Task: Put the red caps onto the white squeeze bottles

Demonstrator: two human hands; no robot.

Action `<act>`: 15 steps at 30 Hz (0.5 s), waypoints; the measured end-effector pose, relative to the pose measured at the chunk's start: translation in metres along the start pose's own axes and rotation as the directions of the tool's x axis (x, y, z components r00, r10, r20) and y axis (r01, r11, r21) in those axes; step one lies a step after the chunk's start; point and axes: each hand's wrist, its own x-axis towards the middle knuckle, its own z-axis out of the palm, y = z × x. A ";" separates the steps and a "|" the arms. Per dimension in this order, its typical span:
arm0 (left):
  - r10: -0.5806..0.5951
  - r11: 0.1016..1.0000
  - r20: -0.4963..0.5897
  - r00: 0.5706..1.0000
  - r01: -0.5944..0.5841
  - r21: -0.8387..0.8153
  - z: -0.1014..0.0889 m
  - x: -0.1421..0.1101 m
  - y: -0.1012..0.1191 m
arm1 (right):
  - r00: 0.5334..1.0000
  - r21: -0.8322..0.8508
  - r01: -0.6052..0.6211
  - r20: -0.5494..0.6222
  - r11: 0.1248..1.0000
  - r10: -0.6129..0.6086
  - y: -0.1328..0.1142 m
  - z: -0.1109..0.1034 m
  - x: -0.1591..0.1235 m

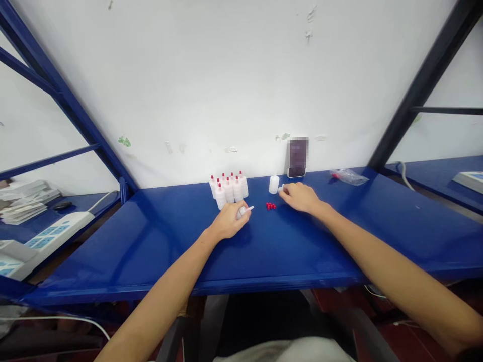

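My left hand (229,221) is wrapped round a small white squeeze bottle (241,212), tilted with its pointed nozzle to the right; no red tip shows on it. Just behind that hand stand several white bottles (228,191) in a close group, upright, with red tips on their nozzles. My right hand (301,197) has its fingers closed at a small white piece (281,188), mostly hidden by the fingers. To its left an upright white bottle (273,185) shows no tall nozzle. Several loose red caps (270,206) lie on the blue table (302,246) between my hands.
A phone-like device (298,157) leans against the wall behind the bottles. To the right lies a clear plastic bag (350,176) with something red in it. Blue frame posts (71,110) rise at the left; a power strip (56,236) and stacked papers (28,201) lie beyond.
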 end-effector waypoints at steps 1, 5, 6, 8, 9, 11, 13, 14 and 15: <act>-0.001 1.000 0.000 1.000 0.001 0.015 0.001 0.000 0.001 | 0.996 0.059 0.091 -0.031 0.994 -0.089 -0.007 -0.002 -0.004; 0.039 0.997 0.010 0.999 -0.039 0.060 0.003 0.000 0.005 | 0.878 0.301 0.477 -0.121 0.826 -0.463 -0.037 -0.004 -0.021; 0.050 0.997 0.019 0.999 -0.051 0.058 0.003 0.000 0.006 | 0.845 0.335 0.531 -0.147 0.778 -0.514 -0.044 -0.003 -0.025; 0.065 0.997 0.040 0.997 -0.067 0.047 0.004 0.000 0.005 | 0.798 0.360 0.598 -0.184 0.716 -0.574 -0.053 0.000 -0.030; 0.070 0.997 0.047 0.996 -0.072 0.039 0.004 0.000 0.005 | 0.782 0.355 0.618 -0.194 0.701 -0.592 -0.055 0.001 -0.031; 0.076 0.997 0.041 0.996 -0.077 0.021 0.005 0.001 0.004 | 0.775 0.325 0.630 -0.209 0.705 -0.596 -0.055 0.002 -0.031; 0.062 0.998 0.003 0.998 -0.062 0.011 0.005 0.002 0.002 | 0.810 0.282 0.584 -0.267 0.761 -0.522 -0.046 0.002 -0.026; 0.048 0.999 -0.017 0.999 -0.047 0.012 0.006 0.002 0.001 | 0.838 0.260 0.526 -0.320 0.809 -0.442 -0.039 0.001 -0.022; 0.032 0.999 -0.030 0.999 -0.031 0.016 0.006 0.003 0.000 | 0.862 0.242 0.444 -0.378 0.862 -0.338 -0.031 0.001 -0.017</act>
